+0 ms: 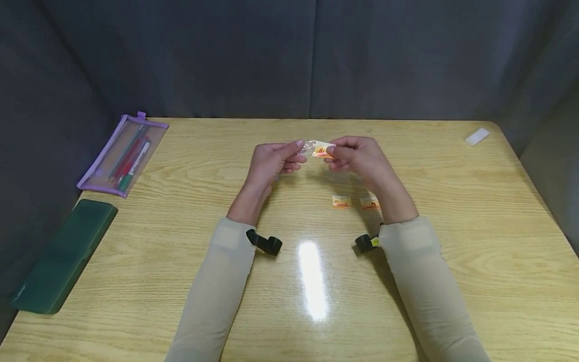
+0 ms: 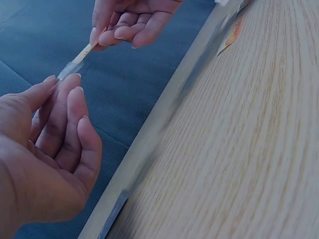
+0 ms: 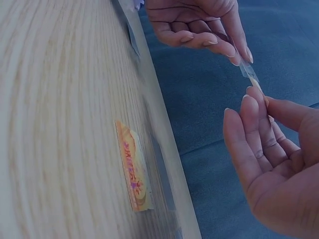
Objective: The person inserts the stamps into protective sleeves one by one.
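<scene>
Above the far part of the table, my left hand (image 1: 274,160) pinches one end of a small clear plastic sleeve (image 1: 307,148) between thumb and fingertips. An orange-and-white printed piece (image 1: 322,149), card-like and flat, meets the sleeve; my right hand (image 1: 359,157) pinches its other end. Seen edge-on in the left wrist view, the pale printed piece (image 2: 82,54) runs into the sleeve (image 2: 69,70); how far in, I cannot tell. Below the hands lie two similar orange-yellow printed pieces (image 1: 341,201), the right one (image 1: 369,203) partly hidden by my right wrist.
A purple-edged mesh zip pouch (image 1: 101,173) with markers lies at the table's left. Nearer along that edge is a dark green case (image 1: 68,256). At the far right corner sits a small white block (image 1: 477,137). Dark curtains (image 1: 289,60) hang behind the wooden table (image 1: 181,251).
</scene>
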Tool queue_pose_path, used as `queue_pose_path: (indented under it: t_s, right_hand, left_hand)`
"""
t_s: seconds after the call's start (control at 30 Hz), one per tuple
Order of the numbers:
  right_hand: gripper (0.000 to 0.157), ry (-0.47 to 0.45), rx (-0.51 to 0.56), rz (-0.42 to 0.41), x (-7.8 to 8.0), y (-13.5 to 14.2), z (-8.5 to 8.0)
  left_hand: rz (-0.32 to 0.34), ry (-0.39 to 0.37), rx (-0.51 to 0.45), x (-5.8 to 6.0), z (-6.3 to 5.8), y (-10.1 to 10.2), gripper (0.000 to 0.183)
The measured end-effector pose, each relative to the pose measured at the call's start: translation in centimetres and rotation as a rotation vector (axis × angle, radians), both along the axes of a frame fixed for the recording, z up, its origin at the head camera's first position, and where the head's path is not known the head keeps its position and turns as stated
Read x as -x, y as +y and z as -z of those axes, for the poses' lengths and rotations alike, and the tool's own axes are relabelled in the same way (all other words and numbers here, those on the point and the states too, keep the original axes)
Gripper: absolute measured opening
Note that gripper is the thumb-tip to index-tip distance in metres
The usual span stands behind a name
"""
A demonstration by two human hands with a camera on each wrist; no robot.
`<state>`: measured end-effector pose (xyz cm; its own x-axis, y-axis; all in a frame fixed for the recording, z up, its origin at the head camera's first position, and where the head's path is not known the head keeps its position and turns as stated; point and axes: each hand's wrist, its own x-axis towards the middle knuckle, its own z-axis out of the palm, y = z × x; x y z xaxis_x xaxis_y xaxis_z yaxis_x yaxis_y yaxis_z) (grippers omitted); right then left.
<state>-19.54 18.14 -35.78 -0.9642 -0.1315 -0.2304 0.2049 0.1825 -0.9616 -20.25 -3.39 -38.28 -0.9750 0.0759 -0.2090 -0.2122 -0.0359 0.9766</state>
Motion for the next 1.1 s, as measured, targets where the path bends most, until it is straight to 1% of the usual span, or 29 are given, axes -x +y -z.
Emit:
queue_pose_path:
  t_s: [0.3, 0.53, 0.73, 0.9, 1.1]
  right_hand:
    - [0.022, -0.008, 0.014, 0.001, 0.11, 0.17, 0.18]
    - [0.025, -0.011, 0.041, -0.013, 0.07, 0.14, 0.07]
    - [0.025, 0.01, 0.011, -0.027, -0.04, 0.24, -0.09]
    - [0.026, 0.013, 0.013, -0.043, -0.03, 0.33, -0.08]
    - [0.026, 0.009, -0.007, -0.072, -0.04, 0.5, -0.09]
  left_hand:
    - [-0.01, 0.012, 0.022, 0.04, 0.05, 0.01, 0.038]
    - [-0.014, 0.03, 0.03, -0.03, 0.03, 0.0, 0.038]
    - [-0.005, 0.041, 0.038, 0.0, 0.04, 0.03, 0.036]
    - [-0.004, 0.033, 0.041, -0.01, -0.03, 0.01, 0.036]
    - [-0.002, 0.02, 0.04, -0.02, -0.26, 0.04, 0.037]
